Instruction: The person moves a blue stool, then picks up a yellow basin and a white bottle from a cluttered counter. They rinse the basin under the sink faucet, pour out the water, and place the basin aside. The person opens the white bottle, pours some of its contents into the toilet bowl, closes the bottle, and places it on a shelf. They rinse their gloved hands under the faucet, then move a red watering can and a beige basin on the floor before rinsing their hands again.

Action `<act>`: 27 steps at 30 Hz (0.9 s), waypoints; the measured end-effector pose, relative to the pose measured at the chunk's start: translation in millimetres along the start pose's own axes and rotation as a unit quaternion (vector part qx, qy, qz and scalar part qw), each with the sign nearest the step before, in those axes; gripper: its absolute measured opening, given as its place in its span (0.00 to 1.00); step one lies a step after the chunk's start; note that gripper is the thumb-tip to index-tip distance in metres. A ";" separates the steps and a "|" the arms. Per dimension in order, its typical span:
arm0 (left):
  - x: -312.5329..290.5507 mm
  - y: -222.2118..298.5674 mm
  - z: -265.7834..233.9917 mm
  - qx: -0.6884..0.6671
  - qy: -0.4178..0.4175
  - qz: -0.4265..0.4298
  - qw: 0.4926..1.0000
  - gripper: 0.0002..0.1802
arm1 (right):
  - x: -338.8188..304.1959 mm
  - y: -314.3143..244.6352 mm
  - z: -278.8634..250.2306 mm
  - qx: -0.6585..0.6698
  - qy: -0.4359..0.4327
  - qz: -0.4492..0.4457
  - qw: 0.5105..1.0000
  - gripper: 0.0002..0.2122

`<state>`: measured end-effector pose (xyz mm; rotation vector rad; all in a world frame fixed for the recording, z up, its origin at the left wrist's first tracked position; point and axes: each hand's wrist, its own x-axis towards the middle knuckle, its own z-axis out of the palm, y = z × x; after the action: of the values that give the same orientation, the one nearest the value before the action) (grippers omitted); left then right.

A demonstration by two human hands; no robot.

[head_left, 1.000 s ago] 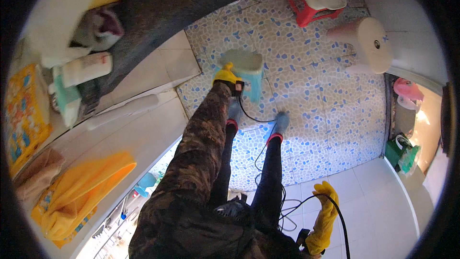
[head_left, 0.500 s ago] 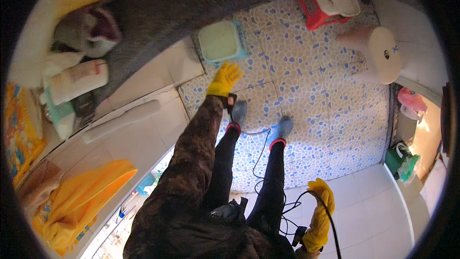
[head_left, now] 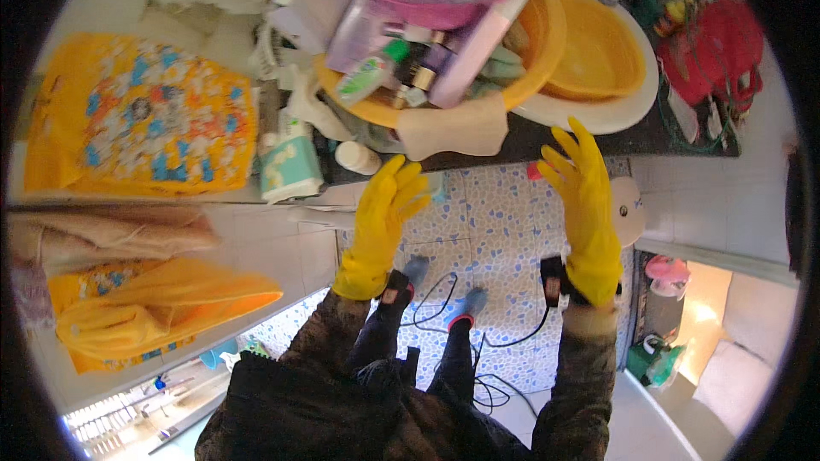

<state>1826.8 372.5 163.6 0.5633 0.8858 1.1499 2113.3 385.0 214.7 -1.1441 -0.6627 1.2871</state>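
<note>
The yellow-gloved right hand (head_left: pixel 589 213) is no longer trailing the left hand (head_left: pixel 379 220); both are spreading open, empty, near the black counter's front edge (head_left: pixel 649 142), where a pale cloth (head_left: pixel 453 130) is overhanging a round orange plastic basin (head_left: pixel 547 43).

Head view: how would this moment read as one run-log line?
left hand: gloved, open, near white bottle | right hand: gloved, open, near sink | ahead: large orange basin

The right grip (head_left: pixel 589 209) wears smooth rubber, the tub (head_left: pixel 544 55) looks smooth plastic, the towel (head_left: pixel 162 318) matt cloth.
</note>
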 end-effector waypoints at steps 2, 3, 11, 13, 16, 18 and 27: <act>4.8 26.5 7.3 -0.036 0.002 0.033 0.999 0.31 | 30.4 -15.3 31.4 0.016 0.003 0.049 0.999 0.25; 9.3 36.6 8.1 -0.057 -0.001 0.042 0.997 0.30 | 45.0 -19.1 44.9 -0.008 0.012 0.069 0.998 0.25; 61.2 63.3 33.7 -0.193 -0.040 -0.033 0.980 0.19 | 96.0 -17.5 51.7 -0.527 -0.139 -0.207 0.813 0.19; 64.7 55.3 35.4 -0.148 -0.024 0.010 0.989 0.18 | 98.3 -18.1 44.6 -0.574 -0.135 -0.319 0.742 0.19; 46.3 38.4 20.0 -0.072 -0.009 0.044 0.996 0.19 | 96.7 -20.3 41.6 -0.551 -0.170 -0.226 0.785 0.19; 25.1 22.7 7.4 -0.141 0.028 0.026 0.989 0.18 | 94.3 -22.3 44.7 -0.540 -0.162 -0.271 0.780 0.18; 17.4 4.0 -32.1 -0.062 0.155 0.019 0.986 0.10 | 69.4 -36.1 66.7 -0.498 -0.134 -0.219 0.828 0.15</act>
<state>1800.4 388.5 143.7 0.3041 1.0633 1.3397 2082.8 473.7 256.8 -1.4928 -1.8324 0.6569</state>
